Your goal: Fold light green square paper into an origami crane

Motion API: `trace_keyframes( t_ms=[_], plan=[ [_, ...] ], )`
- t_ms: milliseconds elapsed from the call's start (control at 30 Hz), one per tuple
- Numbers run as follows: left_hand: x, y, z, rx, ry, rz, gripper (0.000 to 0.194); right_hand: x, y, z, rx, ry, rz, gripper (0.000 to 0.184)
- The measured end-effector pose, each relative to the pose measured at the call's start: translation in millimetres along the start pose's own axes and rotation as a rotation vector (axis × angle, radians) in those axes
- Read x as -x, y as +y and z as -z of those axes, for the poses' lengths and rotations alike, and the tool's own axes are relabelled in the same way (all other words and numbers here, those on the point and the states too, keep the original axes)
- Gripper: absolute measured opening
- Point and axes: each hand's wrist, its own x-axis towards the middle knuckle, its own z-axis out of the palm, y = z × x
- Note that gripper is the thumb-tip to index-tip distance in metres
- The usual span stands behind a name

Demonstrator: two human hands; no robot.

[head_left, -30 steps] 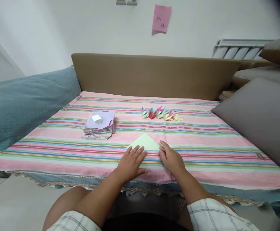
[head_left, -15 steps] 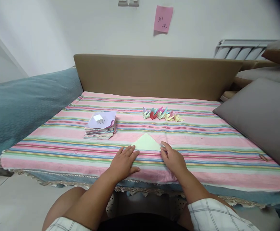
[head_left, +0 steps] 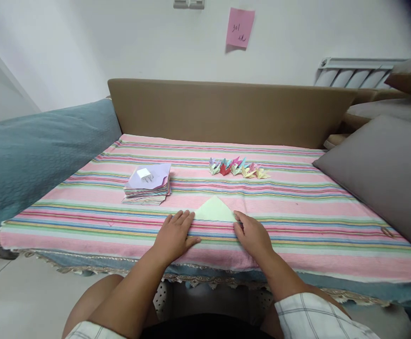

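A light green sheet of paper, folded into a triangle, lies on the striped cloth with its point away from me. My left hand rests flat and open on the cloth, fingertips at the paper's left corner. At the right corner, my right hand has curled fingers, with the index finger and thumb closed at the paper's tip. Beyond the paper stand several small folded paper cranes in mixed colours, grouped close together. To the left sits a stack of paper sheets with a white plug adapter on top.
The striped cloth covers a sofa seat with a brown backrest. A blue armrest borders the left side, and a grey cushion leans at the right. A small brown object lies near that cushion.
My left hand has slid left along the paper's lower edge, off the sheet to its left corner. My right hand has stayed at the right corner, its fingers now closer on it.
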Motion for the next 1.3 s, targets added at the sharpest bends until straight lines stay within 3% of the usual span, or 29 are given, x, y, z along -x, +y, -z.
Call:
trace_keyframes(
  t_ms=[133, 267, 433, 533, 767, 1100, 1300],
  plan=[
    [-5, 15, -13.2, -0.003, 0.092, -0.178, 0.071, -1, -4, -4, 0.062, 0.055, 0.083, 0.037],
    [-10, 31, -23.4, 0.045, 0.066, -0.39, 0.075, 2, -13, -10, 0.058, 0.148, 0.141, 0.031],
    [-14, 39, -27.8, 0.066, 0.049, -0.392, 0.074, 9, -25, -25, -0.057, 0.108, 0.389, 0.043],
    [-14, 37, -29.2, 0.076, 0.051, -0.38, 0.076, 10, -27, -30, -0.077, 0.058, 0.444, 0.048],
    [-7, 26, -25.9, 0.06, 0.07, -0.264, 0.067, 5, -18, -18, -0.097, 0.072, 0.315, 0.043],
    [-2, 13, -3.7, 0.038, 0.041, -0.104, 0.054, -1, 1, -2, -0.014, 0.061, 0.073, 0.036],
    [-3, 4, 6.4, -0.003, 0.04, -0.002, 0.035, -4, 12, 3, 0.026, 0.018, -0.075, 0.033]
  ],
)
